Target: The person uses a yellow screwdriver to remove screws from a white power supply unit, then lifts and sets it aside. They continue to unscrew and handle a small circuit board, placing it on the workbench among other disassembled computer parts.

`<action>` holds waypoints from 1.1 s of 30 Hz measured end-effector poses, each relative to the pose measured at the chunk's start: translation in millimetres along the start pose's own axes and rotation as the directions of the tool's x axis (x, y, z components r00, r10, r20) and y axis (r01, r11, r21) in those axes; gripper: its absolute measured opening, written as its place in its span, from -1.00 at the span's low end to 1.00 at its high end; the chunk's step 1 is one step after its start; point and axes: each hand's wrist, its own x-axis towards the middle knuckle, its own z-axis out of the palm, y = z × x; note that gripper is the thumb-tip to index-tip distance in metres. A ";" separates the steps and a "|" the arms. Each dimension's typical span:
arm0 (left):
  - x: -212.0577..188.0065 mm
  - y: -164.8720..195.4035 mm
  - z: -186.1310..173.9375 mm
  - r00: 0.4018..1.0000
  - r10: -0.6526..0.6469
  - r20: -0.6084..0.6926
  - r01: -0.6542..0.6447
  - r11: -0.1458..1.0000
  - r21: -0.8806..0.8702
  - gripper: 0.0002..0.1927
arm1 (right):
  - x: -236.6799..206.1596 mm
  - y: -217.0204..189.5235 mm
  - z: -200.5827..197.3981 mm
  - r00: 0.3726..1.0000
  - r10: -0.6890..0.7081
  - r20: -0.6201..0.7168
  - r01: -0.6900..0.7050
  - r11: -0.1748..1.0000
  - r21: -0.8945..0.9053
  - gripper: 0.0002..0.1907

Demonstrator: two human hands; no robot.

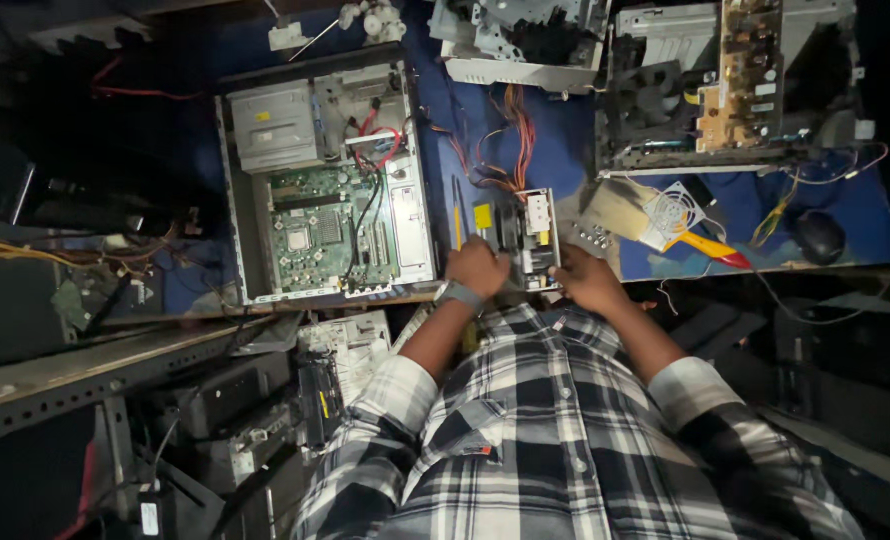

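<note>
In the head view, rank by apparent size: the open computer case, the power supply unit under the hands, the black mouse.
1. Open computer case, clearly the largest.
2. Power supply unit, which both hands partly cover.
3. Black mouse, the smallest.

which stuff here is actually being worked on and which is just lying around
In hand:
- power supply unit, opened, between both hands
- left hand on its near left edge
- right hand on its near right edge
- its wire bundle

Lying about:
- open computer case
- stripped chassis
- screwdriver
- mouse
</note>
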 end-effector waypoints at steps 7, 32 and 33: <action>0.6 -14.3 -1.3 0.999 0.050 0.017 -0.051 0.998 0.041 -0.51 | 0.7 6.1 6.1 0.998 0.062 -0.007 -0.060 0.981 0.186 -0.38; 0.8 -7.5 -12.3 0.996 -0.047 0.080 0.061 0.983 -0.172 -0.25 | 45.9 -32.6 6.8 0.997 0.047 -0.059 -0.061 0.960 -0.272 -0.54; 0.7 -7.0 -12.8 0.997 -0.039 0.072 0.051 0.985 -0.166 -0.24 | 45.2 -29.0 4.6 0.997 0.018 -0.071 -0.034 0.970 -0.242 -0.53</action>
